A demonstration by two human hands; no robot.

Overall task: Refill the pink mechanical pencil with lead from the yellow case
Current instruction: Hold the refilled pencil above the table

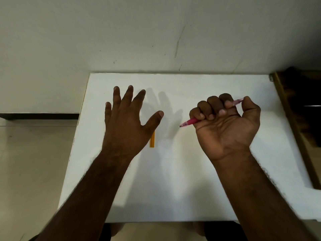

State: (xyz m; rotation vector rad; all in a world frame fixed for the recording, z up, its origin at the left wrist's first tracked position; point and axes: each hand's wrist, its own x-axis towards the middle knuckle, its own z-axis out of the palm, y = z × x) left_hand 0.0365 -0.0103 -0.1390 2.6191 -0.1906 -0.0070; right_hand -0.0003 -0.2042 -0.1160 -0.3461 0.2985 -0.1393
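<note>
Right hand fisted around pink pencil, yellow case under spread left hand

Single head-worn wide-angle view, no second camera, so no overlap. It looks forward and steeply down from above the near edge of the white table. Both forearms enter from the bottom; left hand and right hand sit mid-frame, fairly close. Wall lies beyond the hands, floor left of the left hand.
</note>
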